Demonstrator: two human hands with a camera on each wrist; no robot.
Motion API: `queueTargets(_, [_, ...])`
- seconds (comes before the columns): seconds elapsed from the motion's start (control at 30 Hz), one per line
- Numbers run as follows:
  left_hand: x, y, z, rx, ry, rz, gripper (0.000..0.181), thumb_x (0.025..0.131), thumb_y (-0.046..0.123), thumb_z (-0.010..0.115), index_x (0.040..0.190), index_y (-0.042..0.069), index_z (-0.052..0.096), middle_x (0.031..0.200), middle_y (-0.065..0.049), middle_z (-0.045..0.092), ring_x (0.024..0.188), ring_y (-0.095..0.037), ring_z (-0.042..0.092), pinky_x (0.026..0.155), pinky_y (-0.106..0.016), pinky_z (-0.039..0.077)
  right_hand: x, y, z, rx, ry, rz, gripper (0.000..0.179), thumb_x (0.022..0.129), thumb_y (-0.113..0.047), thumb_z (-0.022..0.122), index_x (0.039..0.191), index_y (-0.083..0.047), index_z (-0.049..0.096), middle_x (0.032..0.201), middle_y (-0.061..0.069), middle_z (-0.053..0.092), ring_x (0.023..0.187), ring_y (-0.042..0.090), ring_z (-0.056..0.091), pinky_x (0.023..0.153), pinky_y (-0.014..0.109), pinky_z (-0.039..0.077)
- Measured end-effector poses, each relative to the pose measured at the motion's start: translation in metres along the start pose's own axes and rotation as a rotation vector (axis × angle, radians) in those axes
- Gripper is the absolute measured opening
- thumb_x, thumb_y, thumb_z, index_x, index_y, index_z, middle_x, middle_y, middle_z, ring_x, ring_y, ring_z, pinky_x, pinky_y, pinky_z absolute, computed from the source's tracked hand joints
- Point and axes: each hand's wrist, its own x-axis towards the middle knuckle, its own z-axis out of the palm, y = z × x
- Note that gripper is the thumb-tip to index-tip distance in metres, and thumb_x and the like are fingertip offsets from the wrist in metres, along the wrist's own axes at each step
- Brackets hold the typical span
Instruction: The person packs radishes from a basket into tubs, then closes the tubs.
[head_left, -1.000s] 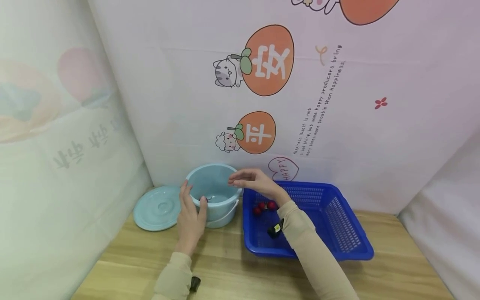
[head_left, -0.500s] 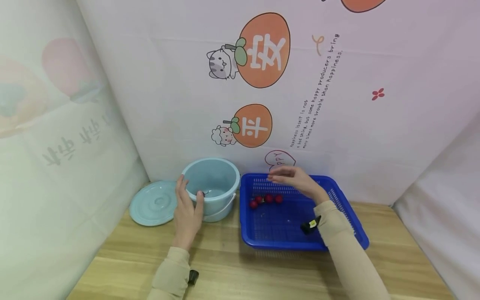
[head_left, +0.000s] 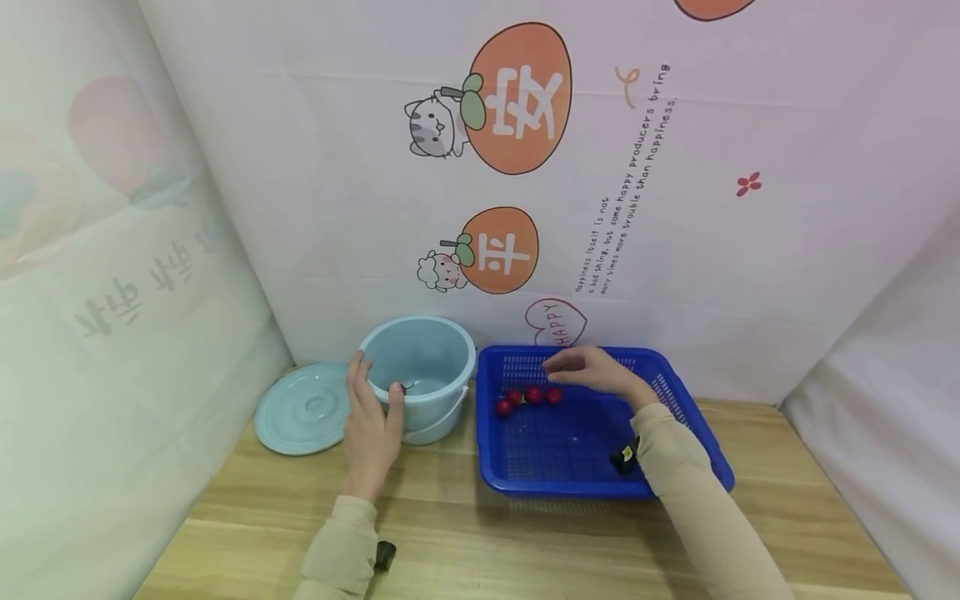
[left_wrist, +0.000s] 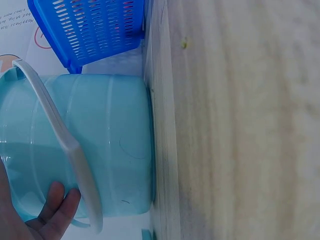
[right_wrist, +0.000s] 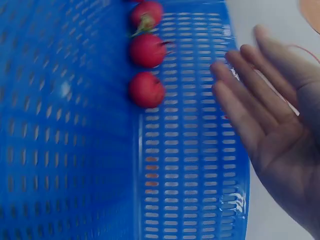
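Observation:
My left hand [head_left: 371, 429] rests at the near left side of a light blue bucket [head_left: 438, 412], fingers spread along its outside and thumb at the near rim. In the left wrist view two fingers touch the bucket's wall below its pale handle [left_wrist: 75, 155]. Inside the bucket a thin dark tail [head_left: 409, 386] shows by the thumb; the rest of that item is hidden. My right hand [head_left: 588, 368] hangs over the back of a blue plastic basket [head_left: 491, 479], holding nothing, its fingers stretched out. Several red radishes [right_wrist: 147, 90] lie in a row along the basket's back left, left of this hand.
A round light blue lid [head_left: 303, 410] lies on the wooden table [head_left: 442, 533], left of the bucket. Behind the bucket and basket rises a printed white cloth [head_left: 330, 208], with more cloth at both sides. The bucket and basket stand close side by side.
My right hand has moved right, from over the bucket to over the basket, then slightly lower. My left hand stays at the bucket. The head view has shifted a little.

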Motion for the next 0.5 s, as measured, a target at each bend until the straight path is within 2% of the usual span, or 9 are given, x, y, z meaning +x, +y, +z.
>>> queueTargets(0.13, [0.001, 0.0, 0.0, 0.001, -0.006, 0.003, 0.065, 0.111, 0.044, 0.046, 0.163, 0.011, 0.026, 0.174, 0.004, 0.019, 0.048, -0.019, 0.041, 0.042, -0.035, 0.035, 0.007, 0.0, 0.007, -0.168, -0.026, -0.004, 0.033, 0.099, -0.019, 0.076, 0.128, -0.002, 0.075, 0.125, 0.013, 0.075, 0.116, 0.03, 0.071, 0.098, 0.05, 0.056])
queueTargets(0.23, [0.002, 0.001, 0.0, -0.002, -0.007, 0.006, 0.065, 0.111, 0.043, 0.046, 0.163, 0.012, 0.025, 0.174, 0.004, 0.019, 0.049, -0.019, 0.041, 0.043, -0.035, 0.035, 0.01, -0.002, 0.012, -0.257, -0.055, -0.007, 0.035, 0.097, -0.016, 0.078, 0.128, 0.0, 0.074, 0.125, 0.015, 0.075, 0.113, 0.032, 0.072, 0.096, 0.05, 0.057])
queueTargets(0.4, [0.0, -0.001, -0.001, -0.002, -0.003, 0.001, 0.065, 0.11, 0.041, 0.048, 0.162, 0.008, 0.027, 0.174, 0.002, 0.02, 0.049, -0.02, 0.041, 0.043, -0.035, 0.034, 0.01, -0.008, 0.022, -0.373, -0.134, 0.0, 0.04, 0.094, -0.014, 0.081, 0.129, 0.004, 0.072, 0.126, 0.018, 0.074, 0.117, 0.036, 0.069, 0.099, 0.052, 0.055])
queueTargets(0.5, [0.0, -0.001, -0.001, 0.003, -0.002, 0.001, 0.065, 0.11, 0.041, 0.048, 0.161, 0.006, 0.028, 0.174, 0.002, 0.021, 0.05, -0.021, 0.042, 0.044, -0.035, 0.034, 0.01, -0.011, 0.028, -0.421, -0.151, -0.002, 0.04, 0.092, -0.009, 0.082, 0.127, 0.005, 0.073, 0.125, 0.019, 0.074, 0.118, 0.038, 0.068, 0.101, 0.052, 0.054])
